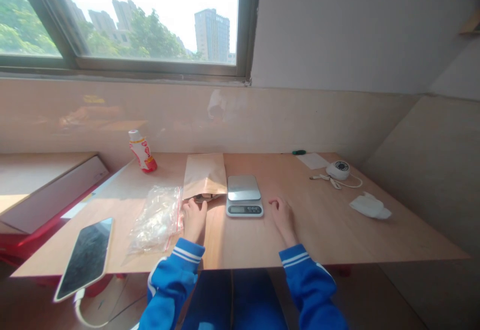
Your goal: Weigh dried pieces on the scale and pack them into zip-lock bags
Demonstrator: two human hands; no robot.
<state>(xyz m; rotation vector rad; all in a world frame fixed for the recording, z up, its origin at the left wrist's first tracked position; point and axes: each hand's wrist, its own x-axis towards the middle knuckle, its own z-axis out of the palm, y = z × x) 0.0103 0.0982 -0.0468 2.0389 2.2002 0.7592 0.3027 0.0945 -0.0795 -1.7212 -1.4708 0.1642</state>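
Note:
My left hand (194, 217) is at the mouth of a brown paper bag (204, 174), its fingers spread and the tips by the open edge. Something dark shows inside the mouth, too small to make out. To the bag's right stands a kitchen scale (244, 196) with a silver plate and a display at its front. On the table just right of the scale rests my right hand (282, 216), its fingers curled in loosely around nothing visible. A clear zip bag (155, 222) with a red seal strip lies crumpled beside my left hand.
The wooden table (330, 240) also holds a red-and-white bottle (142, 152), a phone (87, 255) with a cable plugged in, overhanging the front edge, a small white round device (338, 170) with its cord, a crumpled tissue (370, 206), paper (312, 160) and a green object (299, 152).

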